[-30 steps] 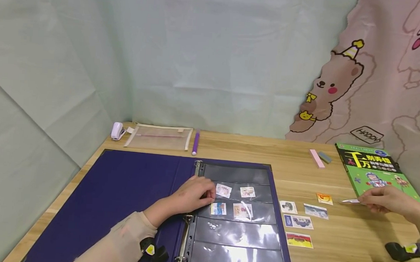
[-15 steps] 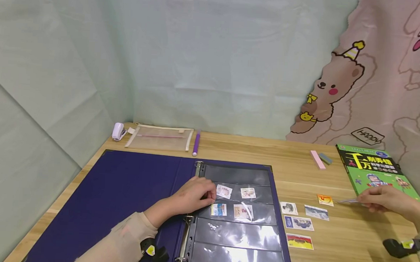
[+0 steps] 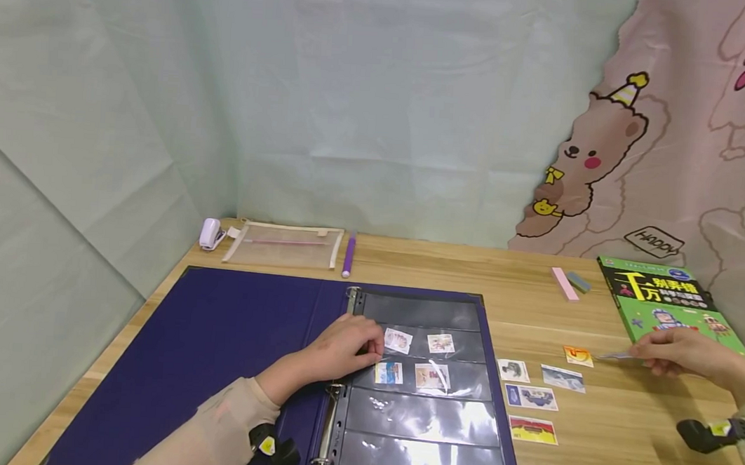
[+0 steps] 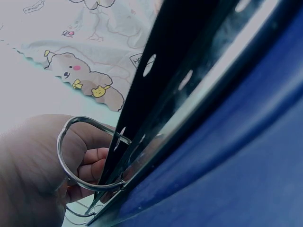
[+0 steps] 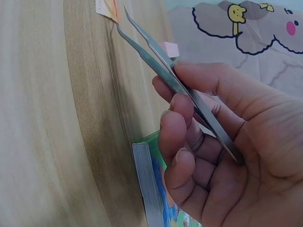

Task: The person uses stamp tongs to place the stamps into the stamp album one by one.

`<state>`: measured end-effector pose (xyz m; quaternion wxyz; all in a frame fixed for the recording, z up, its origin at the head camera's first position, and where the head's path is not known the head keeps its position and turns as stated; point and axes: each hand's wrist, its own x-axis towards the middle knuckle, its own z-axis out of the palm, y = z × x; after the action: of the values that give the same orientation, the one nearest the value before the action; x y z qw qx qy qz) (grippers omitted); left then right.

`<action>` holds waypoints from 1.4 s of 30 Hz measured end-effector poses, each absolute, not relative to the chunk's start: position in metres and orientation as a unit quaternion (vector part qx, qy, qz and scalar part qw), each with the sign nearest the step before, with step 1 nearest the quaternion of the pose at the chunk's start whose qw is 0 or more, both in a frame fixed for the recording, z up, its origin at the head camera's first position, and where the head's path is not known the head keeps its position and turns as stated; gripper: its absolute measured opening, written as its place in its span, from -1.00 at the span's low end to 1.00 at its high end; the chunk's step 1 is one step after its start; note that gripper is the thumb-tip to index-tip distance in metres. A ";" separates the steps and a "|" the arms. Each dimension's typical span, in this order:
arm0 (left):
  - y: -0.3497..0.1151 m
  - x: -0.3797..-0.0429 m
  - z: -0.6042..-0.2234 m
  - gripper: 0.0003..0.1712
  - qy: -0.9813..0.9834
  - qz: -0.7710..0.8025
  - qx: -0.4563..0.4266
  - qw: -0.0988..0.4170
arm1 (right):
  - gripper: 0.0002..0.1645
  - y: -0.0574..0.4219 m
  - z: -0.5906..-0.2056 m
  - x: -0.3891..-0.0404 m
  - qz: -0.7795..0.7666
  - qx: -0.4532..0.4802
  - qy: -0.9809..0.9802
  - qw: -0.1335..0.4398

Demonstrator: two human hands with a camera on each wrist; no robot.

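Note:
My right hand holds metal tweezers between thumb and fingers. In the right wrist view their bent tips stand apart, one at the edge of an orange stamp. My left hand rests with loosely bent fingers on the album's black pocket page, close to the ring spine. A metal ring stands before that hand in the left wrist view. Near its fingertips sit a pink-white stamp and a blue stamp in the pockets, with two other stamps to their right.
Several stamps, among them a red-yellow one, lie right of the navy binder. A green book and a pink block lie farther back. Behind the binder are a mesh pouch, a purple pen and a small stapler.
My right hand has shifted slightly left, and the tweezer tips are now closer to the orange stamp. The left hand has stayed in place on the page.

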<state>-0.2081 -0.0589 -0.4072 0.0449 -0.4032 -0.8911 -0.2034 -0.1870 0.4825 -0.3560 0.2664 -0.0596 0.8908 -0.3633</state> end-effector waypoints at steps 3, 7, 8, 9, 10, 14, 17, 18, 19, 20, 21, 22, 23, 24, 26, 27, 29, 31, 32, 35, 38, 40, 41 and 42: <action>-0.059 -0.208 -0.407 -0.84 -0.891 -0.205 -0.403 0.045 | -0.59 0.483 -0.356 -0.188 -0.372 -0.064 0.885 0.273; -0.059 -0.208 -0.408 -0.84 -0.891 -0.204 -0.404 0.046 | -0.64 0.484 -0.357 -0.190 -0.384 -0.062 0.878 0.279; -0.059 -0.208 -0.408 -0.84 -0.891 -0.203 -0.404 0.046 | -0.65 0.484 -0.358 -0.190 -0.387 -0.065 0.876 0.280; -0.059 -0.208 -0.408 -0.84 -0.890 -0.204 -0.404 0.046 | -0.67 0.484 -0.358 -0.190 -0.390 -0.064 0.875 0.282; -0.059 -0.208 -0.408 -0.84 -0.890 -0.204 -0.404 0.045 | -0.68 0.484 -0.358 -0.191 -0.393 -0.065 0.873 0.283; -0.059 -0.208 -0.407 -0.85 -0.891 -0.206 -0.403 0.042 | -0.66 0.485 -0.358 -0.192 -0.400 -0.069 0.866 0.291; -0.059 -0.208 -0.408 -0.85 -0.891 -0.205 -0.404 0.042 | -0.63 0.485 -0.358 -0.193 -0.402 -0.071 0.863 0.297; -0.059 -0.208 -0.408 -0.85 -0.891 -0.205 -0.403 0.041 | -0.62 0.485 -0.358 -0.194 -0.403 -0.073 0.862 0.299; -0.059 -0.208 -0.408 -0.85 -0.891 -0.205 -0.403 0.041 | -0.63 0.485 -0.358 -0.194 -0.405 -0.074 0.860 0.302; -0.059 -0.208 -0.408 -0.85 -0.891 -0.205 -0.403 0.040 | -0.63 0.485 -0.358 -0.195 -0.408 -0.076 0.857 0.304; -0.059 -0.208 -0.408 -0.85 -0.891 -0.206 -0.402 0.040 | -0.64 0.485 -0.359 -0.195 -0.411 -0.076 0.855 0.307; -0.059 -0.208 -0.408 -0.85 -0.891 -0.206 -0.402 0.040 | -0.66 0.486 -0.359 -0.195 -0.414 -0.078 0.853 0.308; -0.059 -0.208 -0.408 -0.85 -0.891 -0.207 -0.402 0.039 | -0.66 0.486 -0.359 -0.196 -0.417 -0.081 0.851 0.310; -0.059 -0.208 -0.407 -0.85 -0.891 -0.208 -0.401 0.038 | -0.67 0.486 -0.360 -0.196 -0.419 -0.085 0.849 0.310; -0.059 -0.208 -0.408 -0.85 -0.892 -0.207 -0.401 0.038 | -0.67 0.486 -0.361 -0.196 -0.421 -0.089 0.848 0.310; -0.059 -0.208 -0.408 -0.85 -0.892 -0.206 -0.400 0.038 | -0.67 0.485 -0.361 -0.197 -0.420 -0.090 0.848 0.309; -0.059 -0.208 -0.408 -0.85 -0.893 -0.205 -0.400 0.038 | -0.66 0.485 -0.362 -0.197 -0.417 -0.099 0.850 0.307; -0.059 -0.208 -0.408 -0.85 -0.893 -0.204 -0.399 0.038 | -0.65 0.484 -0.362 -0.197 -0.411 -0.106 0.855 0.300; -0.059 -0.208 -0.408 -0.85 -0.893 -0.204 -0.399 0.038 | -0.64 0.483 -0.362 -0.197 -0.407 -0.109 0.857 0.296; -0.059 -0.208 -0.408 -0.85 -0.894 -0.204 -0.398 0.038 | -0.62 0.480 -0.362 -0.196 -0.392 -0.112 0.869 0.282; -0.059 -0.208 -0.408 -0.86 -0.894 -0.203 -0.397 0.039 | -0.63 0.477 -0.362 -0.195 -0.380 -0.121 0.879 0.263; -0.059 -0.208 -0.408 -0.86 -0.895 -0.202 -0.396 0.039 | -0.65 0.476 -0.363 -0.194 -0.375 -0.125 0.883 0.252; -0.059 -0.208 -0.408 -0.86 -0.894 -0.202 -0.397 0.040 | -0.65 0.476 -0.362 -0.194 -0.374 -0.128 0.885 0.247; -0.059 -0.208 -0.408 -0.86 -0.895 -0.201 -0.397 0.041 | -0.66 0.476 -0.362 -0.193 -0.374 -0.131 0.885 0.243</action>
<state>-0.2080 -0.0592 -0.4083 0.0406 -0.3968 -0.8946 -0.2013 -0.1934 0.4758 -0.3624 0.2428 -0.1312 0.8855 -0.3739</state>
